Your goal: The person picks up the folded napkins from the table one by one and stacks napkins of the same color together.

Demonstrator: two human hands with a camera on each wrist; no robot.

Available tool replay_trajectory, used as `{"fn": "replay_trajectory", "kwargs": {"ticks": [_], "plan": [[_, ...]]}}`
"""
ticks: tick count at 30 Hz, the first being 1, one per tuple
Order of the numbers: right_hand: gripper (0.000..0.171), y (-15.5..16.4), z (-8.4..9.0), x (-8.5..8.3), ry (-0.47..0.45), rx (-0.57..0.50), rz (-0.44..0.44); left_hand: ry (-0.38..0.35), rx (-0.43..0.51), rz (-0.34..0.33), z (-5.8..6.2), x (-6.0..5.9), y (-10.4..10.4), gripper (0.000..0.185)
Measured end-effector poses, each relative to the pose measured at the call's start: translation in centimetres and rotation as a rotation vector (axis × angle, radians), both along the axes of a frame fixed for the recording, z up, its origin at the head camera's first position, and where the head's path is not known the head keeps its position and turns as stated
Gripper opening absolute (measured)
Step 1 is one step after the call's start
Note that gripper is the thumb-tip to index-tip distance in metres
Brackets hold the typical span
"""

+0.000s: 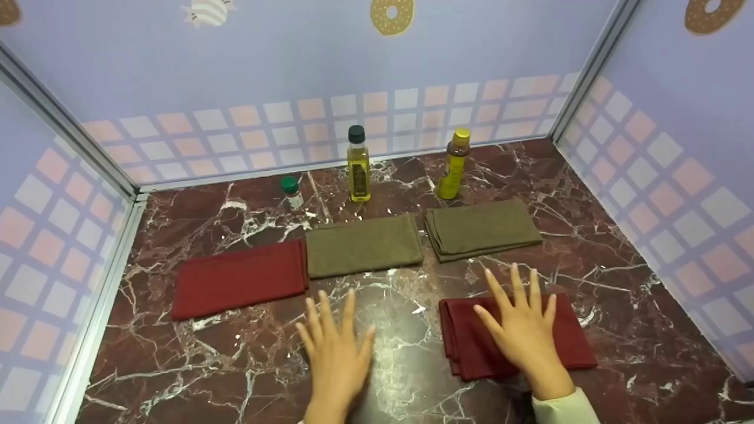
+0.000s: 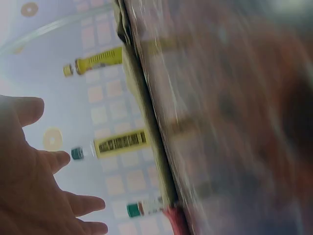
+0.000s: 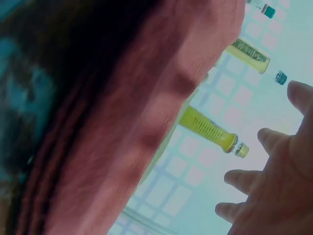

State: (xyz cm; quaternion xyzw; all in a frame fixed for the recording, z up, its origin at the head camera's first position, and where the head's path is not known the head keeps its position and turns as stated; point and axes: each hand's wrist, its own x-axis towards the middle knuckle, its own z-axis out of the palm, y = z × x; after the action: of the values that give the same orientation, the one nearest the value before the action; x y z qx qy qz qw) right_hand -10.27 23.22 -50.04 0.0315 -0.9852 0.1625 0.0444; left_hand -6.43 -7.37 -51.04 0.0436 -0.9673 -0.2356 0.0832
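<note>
Four folded cloths laid out; right hand [image 1: 524, 330] flat over red cloth [image 1: 574, 335], perhaps touching; left hand [image 1: 336, 347] open above countertop [image 1: 194, 365].

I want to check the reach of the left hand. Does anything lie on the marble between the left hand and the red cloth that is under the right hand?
Nothing visible does. Between the left hand and the folded red cloth beneath the right hand there is only bare marble table.
</note>
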Motion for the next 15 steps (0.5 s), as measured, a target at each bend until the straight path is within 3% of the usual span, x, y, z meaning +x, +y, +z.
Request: {"fn": "replay_trajectory", "kwargs": {"ticks": [5, 10, 15], "plan": [[0.07, 1.9, 0.0, 0.1, -0.021, -0.011, -0.042, -0.015, -0.015, -0.055, 0.0, -0.7, 2.6, 0.074], [0.072, 4.7, -0.3, 0.5, -0.051, -0.021, -0.106, -0.05, -0.043, -0.158, -0.3, -1.3, 5.6, 0.076], [0.074, 7.7, -0.6, 1.0, -0.119, -0.045, -0.192, -0.108, -0.015, -0.246, -0.9, -1.8, 8.5, 0.075]]}}
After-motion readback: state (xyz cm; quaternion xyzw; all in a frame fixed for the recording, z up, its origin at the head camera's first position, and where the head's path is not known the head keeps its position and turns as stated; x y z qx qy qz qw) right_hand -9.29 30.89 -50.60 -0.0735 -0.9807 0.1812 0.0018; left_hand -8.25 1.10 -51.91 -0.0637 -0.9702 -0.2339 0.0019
